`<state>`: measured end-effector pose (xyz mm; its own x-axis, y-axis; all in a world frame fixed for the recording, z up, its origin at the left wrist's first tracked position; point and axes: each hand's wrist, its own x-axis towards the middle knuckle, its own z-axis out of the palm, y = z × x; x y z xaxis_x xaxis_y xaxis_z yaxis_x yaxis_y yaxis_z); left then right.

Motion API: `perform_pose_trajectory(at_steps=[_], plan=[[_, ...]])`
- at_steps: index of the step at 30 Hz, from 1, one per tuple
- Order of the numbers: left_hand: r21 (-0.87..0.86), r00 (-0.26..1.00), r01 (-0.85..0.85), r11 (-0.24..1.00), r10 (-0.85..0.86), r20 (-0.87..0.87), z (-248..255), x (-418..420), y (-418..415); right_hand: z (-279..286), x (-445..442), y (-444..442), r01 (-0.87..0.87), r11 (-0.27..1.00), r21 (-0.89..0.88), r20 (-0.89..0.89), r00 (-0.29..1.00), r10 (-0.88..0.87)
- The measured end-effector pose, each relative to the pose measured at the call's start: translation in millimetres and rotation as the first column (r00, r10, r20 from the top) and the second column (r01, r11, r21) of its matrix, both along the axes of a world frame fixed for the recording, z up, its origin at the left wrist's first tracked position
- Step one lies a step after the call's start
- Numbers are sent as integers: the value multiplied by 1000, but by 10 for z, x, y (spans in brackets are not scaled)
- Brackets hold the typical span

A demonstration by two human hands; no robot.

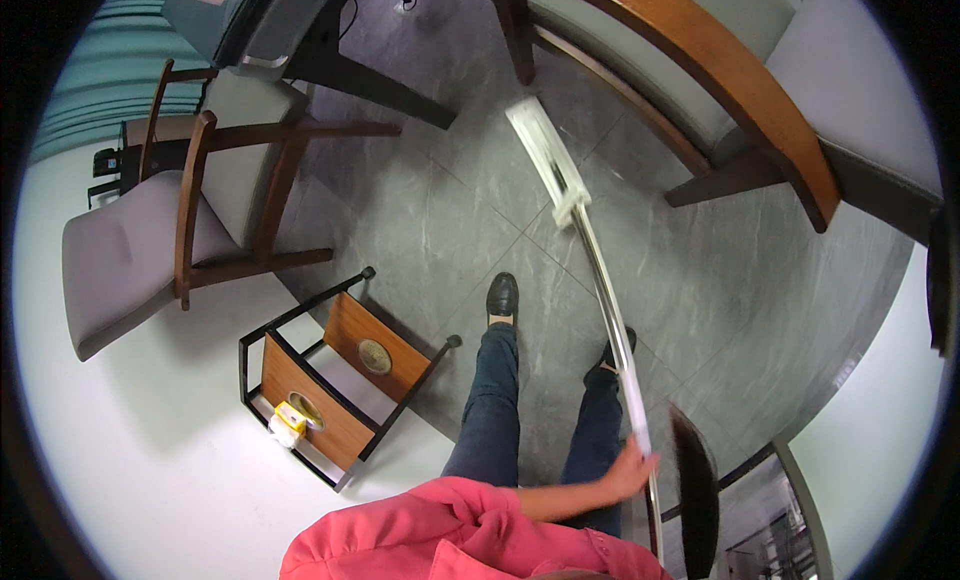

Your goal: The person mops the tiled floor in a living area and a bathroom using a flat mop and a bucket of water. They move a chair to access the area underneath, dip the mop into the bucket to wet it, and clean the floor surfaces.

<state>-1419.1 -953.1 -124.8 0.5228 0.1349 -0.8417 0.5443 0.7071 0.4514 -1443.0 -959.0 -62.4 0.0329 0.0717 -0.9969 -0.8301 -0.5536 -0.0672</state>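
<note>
My left hand (632, 471), at the end of a pink sleeve, reaches across my body and is closed around the pole (604, 280) of a mop. The pole is shiny metal with a white section just above the hand. It slants away over the floor to a long white mop head (544, 149), which lies on the grey tiles (442, 212) near a dark wooden chair leg. Past my hand the pole runs back along my right side and out of the picture. My right hand is out of view. My black shoes (502, 295) stand left of and behind the pole.
Left stands a black-framed rack (300, 317) with wooden shelves and a yellow-and-white packet (289, 422). Beyond it is an upholstered wooden armchair (127, 242), beside a dark table leg (390, 89). Another wooden-armed seat (720, 85) stands upper right. A framed glass panel (772, 520) is lower right.
</note>
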Motion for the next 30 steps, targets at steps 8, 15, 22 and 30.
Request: perform_pose_trajectory(at_steps=[8, 15, 22, 30], plan=[[-287, 975, -215, 933, 223, -7, -349, 180, 518, 577, 868, -839, -559, 800, -217, 114, 799, 590], [-91, 961, -243, 966, 252, 112, -511, 299, 1290, 1339, 1355, -978, -749, 545, -376, 45, 573, 818], [400, 900, -395, 827, 437, -13, -1643, 538, 4367, -340, 1649, 1707, -749, 662, 33, 727, 472, 498], [428, 910, -248, 869, 360, -204, -1800, 116, 5787, -834, 1635, 2861, -803, 570, 172, 775, 467, 426]])
